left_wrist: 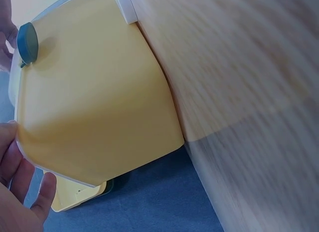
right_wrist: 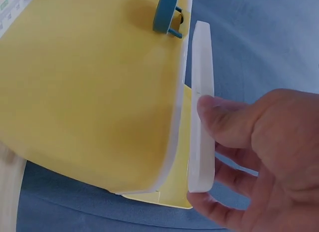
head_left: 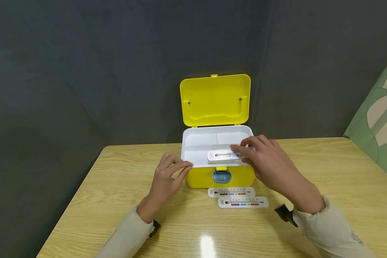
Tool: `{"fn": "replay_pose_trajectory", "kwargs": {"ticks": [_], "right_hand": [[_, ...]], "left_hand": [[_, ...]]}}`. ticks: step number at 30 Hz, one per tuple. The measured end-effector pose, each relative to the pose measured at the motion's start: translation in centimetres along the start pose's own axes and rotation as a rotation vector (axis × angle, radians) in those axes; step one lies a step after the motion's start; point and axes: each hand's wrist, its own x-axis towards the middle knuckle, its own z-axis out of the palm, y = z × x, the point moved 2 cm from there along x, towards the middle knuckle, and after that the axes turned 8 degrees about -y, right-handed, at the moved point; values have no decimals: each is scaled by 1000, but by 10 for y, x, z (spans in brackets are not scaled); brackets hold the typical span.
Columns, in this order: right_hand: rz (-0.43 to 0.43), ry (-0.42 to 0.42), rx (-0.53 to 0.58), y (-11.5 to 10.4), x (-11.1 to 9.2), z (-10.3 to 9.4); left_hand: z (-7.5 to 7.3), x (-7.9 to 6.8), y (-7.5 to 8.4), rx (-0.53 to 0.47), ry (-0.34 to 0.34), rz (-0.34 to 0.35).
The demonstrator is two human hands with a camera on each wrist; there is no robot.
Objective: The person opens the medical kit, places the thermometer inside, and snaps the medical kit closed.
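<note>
A yellow lidded storage box (head_left: 196,178) stands open, with a white compartment tray (head_left: 200,140) in its top. My right hand (head_left: 266,161) pinches a white strip thermometer (head_left: 220,155) near its right end. In the right wrist view this thermometer (right_wrist: 202,67) lies just above the box rim, thumb on one side and fingers on the other. At the front left corner, the thumb and index finger of my left hand (head_left: 169,175) pinch the rim. Two more strip thermometers, one nearer the box (head_left: 231,192) and one closer to me (head_left: 243,202), lie on the table before it.
The raised yellow lid (head_left: 216,98) leans back toward a dark cloth wall (head_left: 132,71). A grey-blue latch (head_left: 221,176) hangs at the box's front. Everything stands on a light wooden table (head_left: 116,186); a patterned green and beige panel (head_left: 383,114) is at the right.
</note>
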Motion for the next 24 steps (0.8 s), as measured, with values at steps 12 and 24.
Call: {"fn": "replay_pose_trajectory", "kwargs": {"ticks": [12,24], "right_hand": [[-56,-62,29,11,0,5],[-121,-130,90,13,-1,6]], "left_hand": [[1,0,2,21,-13,-24],[1,0,0,25,-15,-28]]}}
